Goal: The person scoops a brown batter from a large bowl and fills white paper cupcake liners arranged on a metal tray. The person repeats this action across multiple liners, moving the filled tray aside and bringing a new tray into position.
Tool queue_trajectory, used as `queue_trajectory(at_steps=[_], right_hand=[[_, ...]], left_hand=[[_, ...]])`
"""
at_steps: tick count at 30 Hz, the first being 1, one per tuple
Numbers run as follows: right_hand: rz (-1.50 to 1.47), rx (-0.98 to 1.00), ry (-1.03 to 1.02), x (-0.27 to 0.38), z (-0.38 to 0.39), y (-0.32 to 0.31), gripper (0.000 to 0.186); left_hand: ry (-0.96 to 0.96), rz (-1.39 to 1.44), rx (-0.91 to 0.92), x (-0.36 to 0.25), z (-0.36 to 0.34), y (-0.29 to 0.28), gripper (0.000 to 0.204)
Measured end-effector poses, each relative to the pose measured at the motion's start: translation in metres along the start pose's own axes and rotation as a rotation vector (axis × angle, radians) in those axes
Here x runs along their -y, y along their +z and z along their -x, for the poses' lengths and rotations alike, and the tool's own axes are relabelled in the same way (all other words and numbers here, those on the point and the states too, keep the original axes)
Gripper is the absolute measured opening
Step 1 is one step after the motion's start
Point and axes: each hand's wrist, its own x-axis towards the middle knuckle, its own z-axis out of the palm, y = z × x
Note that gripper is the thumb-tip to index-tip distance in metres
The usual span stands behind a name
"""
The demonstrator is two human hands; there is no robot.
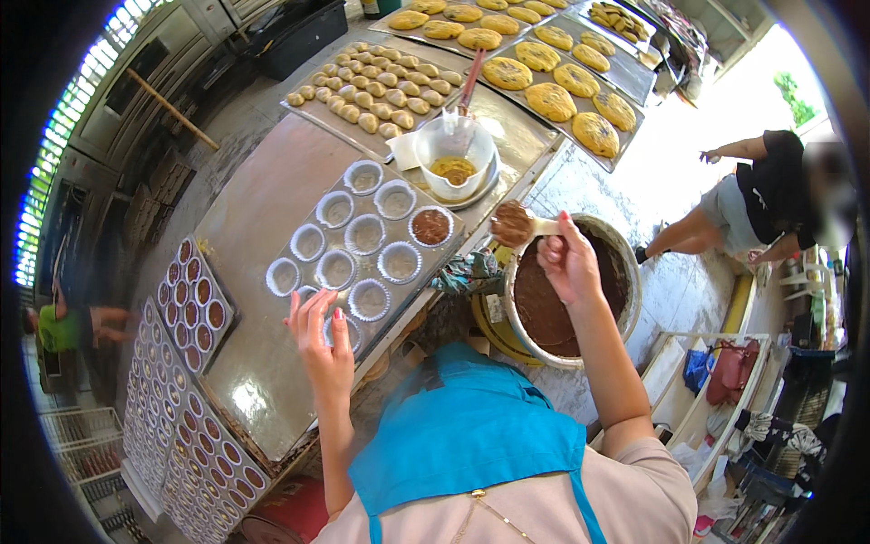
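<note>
My right hand (571, 261) grips the pale handle of a scoop (546, 226). Brown, chocolate-looking batter (513, 223) is heaped on its head and hides its shape. The scoop is above the left rim of a large white bucket (634, 304) of the same batter. My left hand (326, 349), fingers apart and holding nothing, is over the near end of a muffin tray (292, 249) and partly hides the liners there. White paper liners (365, 234) sit in the tray's cups. One filled liner (430, 227) at the right edge contains brown batter; the other visible ones look unfilled.
A clear plastic jug (456, 145) with yellowish liquid stands beyond the tray. Farther back are trays of small dough pieces (372, 86) and flat yellow breads (550, 102). Filled muffin trays (190, 304) line the left. A person (757, 195) stands at right, another (63, 328) at far left.
</note>
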Motion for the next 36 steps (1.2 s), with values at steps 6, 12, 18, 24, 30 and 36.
queue_trajectory(at_steps=[6, 12, 18, 24, 30, 36], right_hand=[[0.56, 0.204, -0.097, -0.069, -0.003, 0.072, 0.018], [1.218, 0.432, -0.67, -0.107, 0.008, 0.087, 0.011], [1.408, 0.563, -0.955, -0.107, 0.024, 0.093, 0.014], [1.336, 0.49, -1.138, -0.106, 0.042, 0.092, 0.019], [1.349, 0.463, -1.062, -0.129, 0.032, 0.077, 0.019], [0.594, 0.098, -0.476, -0.134, 0.027, 0.073, 0.01]], left_hand=[[-0.053, 0.015, -0.029, 0.02, 0.009, -0.02, 0.02], [-0.079, 0.027, -0.019, 0.038, 0.017, -0.033, 0.021], [-0.059, 0.04, -0.017, 0.049, 0.018, -0.037, 0.021], [-0.065, 0.066, -0.009, 0.057, 0.014, -0.042, 0.021], [-0.032, 0.062, 0.007, 0.057, 0.012, -0.044, 0.019], [-0.025, 0.064, 0.019, 0.053, 0.012, -0.042, 0.02]])
